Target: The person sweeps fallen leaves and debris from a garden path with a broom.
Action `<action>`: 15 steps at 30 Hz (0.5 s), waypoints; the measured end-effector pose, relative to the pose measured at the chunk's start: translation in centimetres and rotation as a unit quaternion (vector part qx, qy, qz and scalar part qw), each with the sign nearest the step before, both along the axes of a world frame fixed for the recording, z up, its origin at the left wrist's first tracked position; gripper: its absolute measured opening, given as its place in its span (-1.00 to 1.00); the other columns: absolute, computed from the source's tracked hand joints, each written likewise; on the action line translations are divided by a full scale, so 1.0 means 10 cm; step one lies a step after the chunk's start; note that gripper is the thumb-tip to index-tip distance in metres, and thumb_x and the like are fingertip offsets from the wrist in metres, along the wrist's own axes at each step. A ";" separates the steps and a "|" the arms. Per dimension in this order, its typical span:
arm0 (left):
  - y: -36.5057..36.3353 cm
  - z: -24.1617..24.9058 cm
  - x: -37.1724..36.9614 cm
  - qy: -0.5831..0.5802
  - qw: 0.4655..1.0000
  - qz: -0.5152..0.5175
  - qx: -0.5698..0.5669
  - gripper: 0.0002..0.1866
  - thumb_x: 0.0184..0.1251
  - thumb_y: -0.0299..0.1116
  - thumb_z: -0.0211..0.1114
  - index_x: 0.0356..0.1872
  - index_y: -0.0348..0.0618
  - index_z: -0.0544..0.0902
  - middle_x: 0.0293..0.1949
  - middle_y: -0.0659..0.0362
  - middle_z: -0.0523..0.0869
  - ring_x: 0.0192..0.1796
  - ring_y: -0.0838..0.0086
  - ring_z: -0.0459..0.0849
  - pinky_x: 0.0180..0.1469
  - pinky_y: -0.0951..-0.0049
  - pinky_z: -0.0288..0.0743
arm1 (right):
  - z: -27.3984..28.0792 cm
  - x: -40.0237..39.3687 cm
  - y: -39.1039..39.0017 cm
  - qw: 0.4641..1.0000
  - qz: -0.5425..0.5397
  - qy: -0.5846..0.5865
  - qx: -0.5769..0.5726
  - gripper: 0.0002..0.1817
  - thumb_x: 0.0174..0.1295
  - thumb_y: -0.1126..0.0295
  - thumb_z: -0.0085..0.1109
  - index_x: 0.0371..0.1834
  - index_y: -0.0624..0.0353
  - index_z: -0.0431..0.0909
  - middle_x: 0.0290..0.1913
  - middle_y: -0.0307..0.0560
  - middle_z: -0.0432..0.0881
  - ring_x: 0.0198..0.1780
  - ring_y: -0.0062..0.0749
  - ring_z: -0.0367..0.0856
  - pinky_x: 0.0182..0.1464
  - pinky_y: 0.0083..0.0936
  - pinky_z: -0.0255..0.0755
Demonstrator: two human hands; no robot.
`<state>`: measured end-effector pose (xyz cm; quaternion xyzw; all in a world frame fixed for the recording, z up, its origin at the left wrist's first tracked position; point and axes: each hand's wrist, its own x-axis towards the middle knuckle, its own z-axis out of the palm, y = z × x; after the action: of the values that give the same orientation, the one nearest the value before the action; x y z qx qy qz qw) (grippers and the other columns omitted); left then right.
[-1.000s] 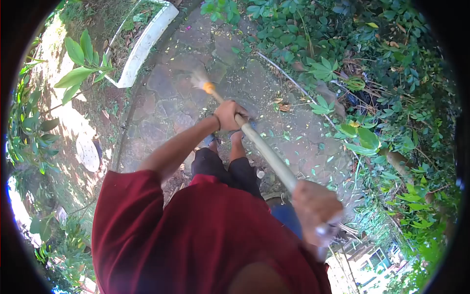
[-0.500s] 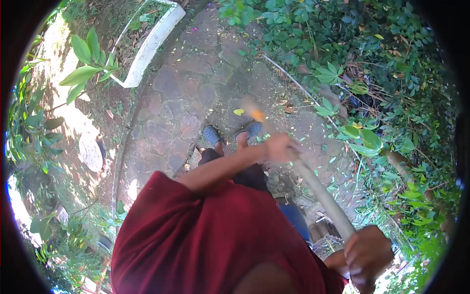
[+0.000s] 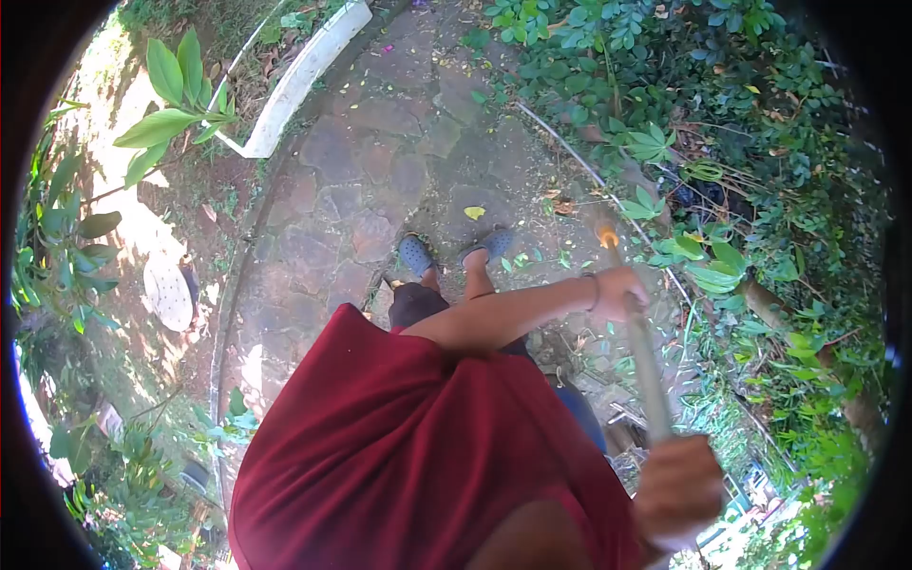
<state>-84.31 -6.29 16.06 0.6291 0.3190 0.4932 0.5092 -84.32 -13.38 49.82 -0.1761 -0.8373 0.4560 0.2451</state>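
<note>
Both of my hands are closed around a long grey-green pole (image 3: 648, 375) that runs up the right side of my body. My left hand (image 3: 617, 291), with a dark band at the wrist, grips it toward its far end. Beyond that hand, an orange band and a blurred tip show on the pole over the path's right edge. Close to the camera, my right hand (image 3: 678, 486) is wrapped around the lower part, blurred by motion. The near end of the pole is hidden by this hand.
I stand on a stone-paved path (image 3: 366, 171) in grey clogs (image 3: 415, 255). Dense green shrubs (image 3: 741, 123) line the right side. A white curved edging (image 3: 304, 85) and a leafy plant (image 3: 171, 109) are at left. A blue object (image 3: 581, 416) shows partly beside my shirt.
The pole's far end has swung right, from over the path to its edge, and the pole stands steeper in view. My left hand moved right with it; my right hand shifted slightly left.
</note>
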 end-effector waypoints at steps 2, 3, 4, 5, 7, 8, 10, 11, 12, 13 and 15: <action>-0.12 0.29 -0.20 0.010 0.999 -0.007 -0.031 -0.82 0.08 -0.26 0.35 -0.50 -0.15 0.65 -0.52 0.07 0.69 -0.48 0.24 0.66 -0.31 0.20 0.51 | 0.29 0.17 -0.12 0.996 -0.041 0.076 -0.013 -0.43 0.06 0.51 0.20 -0.96 -0.16 0.09 -0.91 -0.51 0.20 -0.85 -0.78 0.22 -0.76 -0.73 0.00; -0.20 0.36 -0.34 0.026 0.998 -0.017 -0.062 -0.82 0.08 -0.24 0.36 -0.49 -0.13 0.68 -0.49 0.07 0.71 -0.48 0.23 0.67 -0.33 0.18 0.51 | 0.39 0.15 0.10 0.970 0.148 0.157 -0.109 -0.43 0.01 0.55 0.16 -0.97 -0.19 0.08 -0.92 -0.54 0.22 -0.84 -0.85 0.25 -0.80 -0.80 -0.02; -0.36 0.32 -0.56 0.036 0.995 -0.009 -0.088 -0.83 0.06 -0.21 0.40 -0.45 -0.07 0.74 -0.44 0.07 0.75 -0.43 0.23 0.72 -0.29 0.19 0.54 | 0.40 0.17 0.19 0.958 0.197 0.150 -0.147 -0.47 0.02 0.48 0.17 -0.95 -0.15 0.10 -0.90 -0.50 0.22 -0.83 -0.78 0.26 -0.77 -0.74 0.01; -0.59 0.10 -0.75 0.083 0.991 0.032 -0.102 -0.82 0.05 -0.19 0.41 -0.44 -0.06 0.75 -0.44 0.08 0.75 -0.40 0.24 0.74 -0.27 0.20 0.57 | 0.32 0.18 0.16 0.965 0.154 0.128 -0.169 -0.50 0.02 0.41 0.19 -0.94 -0.11 0.11 -0.88 -0.46 0.23 -0.81 -0.71 0.26 -0.74 -0.68 0.04; -1.11 -0.22 -1.24 0.169 0.965 0.125 -0.158 -0.81 0.00 -0.18 0.42 -0.40 0.00 0.79 -0.43 0.12 0.77 -0.33 0.24 0.78 -0.21 0.26 0.62 | 0.01 0.10 0.09 0.970 0.061 0.085 -0.220 -0.53 0.02 0.26 0.22 -0.90 -0.03 0.15 -0.84 -0.38 0.25 -0.78 -0.56 0.28 -0.69 -0.55 0.10; -1.32 -0.40 -1.51 0.183 0.964 0.112 -0.160 -0.83 -0.01 -0.20 0.41 -0.41 0.00 0.78 -0.41 0.13 0.78 -0.31 0.23 0.79 -0.21 0.25 0.62 | -0.19 -0.02 0.00 0.966 0.027 0.085 -0.242 -0.52 0.03 0.19 0.23 -0.88 0.01 0.17 -0.82 -0.34 0.25 -0.77 -0.49 0.28 -0.67 -0.49 0.13; -1.53 -0.92 -1.55 0.196 0.961 0.102 -0.164 -0.84 -0.02 -0.22 0.41 -0.42 0.00 0.78 -0.40 0.14 0.79 -0.30 0.22 0.79 -0.22 0.25 0.63 | -0.63 -0.34 -0.22 0.949 -0.002 0.136 -0.284 -0.45 0.15 0.12 0.25 -0.85 0.07 0.19 -0.81 -0.32 0.17 -0.77 -0.44 0.19 -0.64 -0.43 0.02; -1.62 -1.26 -1.44 0.167 0.971 0.107 -0.134 -0.87 -0.02 -0.25 0.39 -0.44 -0.01 0.76 -0.41 0.16 0.78 -0.29 0.25 0.79 -0.20 0.26 0.61 | -0.74 -0.49 -0.28 0.961 0.051 0.106 -0.250 -0.43 0.16 0.14 0.30 -0.84 0.08 0.20 -0.80 -0.29 0.18 -0.77 -0.41 0.15 -0.63 -0.38 -0.03; -1.61 -1.44 -1.36 0.135 0.979 0.112 -0.103 -0.90 -0.02 -0.28 0.37 -0.46 -0.02 0.73 -0.41 0.18 0.78 -0.29 0.29 0.78 -0.19 0.27 0.59 | -0.80 -0.63 -0.29 0.969 0.118 0.055 -0.210 -0.45 0.10 0.21 0.39 -0.84 0.08 0.21 -0.79 -0.28 0.20 -0.77 -0.41 0.18 -0.64 -0.38 0.00; -1.46 -1.45 -1.26 0.095 0.989 0.030 -0.107 -0.93 0.00 -0.32 0.35 -0.48 -0.03 0.70 -0.44 0.19 0.75 -0.31 0.33 0.76 -0.20 0.28 0.57 | -0.84 -0.77 -0.36 0.969 0.119 0.051 -0.212 -0.45 0.10 0.21 0.39 -0.84 0.08 0.21 -0.79 -0.28 0.20 -0.77 -0.41 0.18 -0.64 -0.38 0.00; -0.92 -1.53 -0.78 0.041 0.989 -0.127 -0.066 -0.94 0.06 -0.40 0.31 -0.52 -0.07 0.61 -0.51 0.20 0.66 -0.37 0.42 0.66 -0.21 0.30 0.49 | -0.87 -0.99 -0.49 0.970 0.202 -0.102 -0.094 -0.47 0.08 0.26 0.40 -0.84 0.06 0.21 -0.77 -0.29 0.20 -0.75 -0.44 0.24 -0.65 -0.40 0.00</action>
<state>-92.16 -15.45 0.76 0.6491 0.2892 0.3762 0.5945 -94.24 -18.32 41.16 -0.0715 -0.8294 0.5524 0.0435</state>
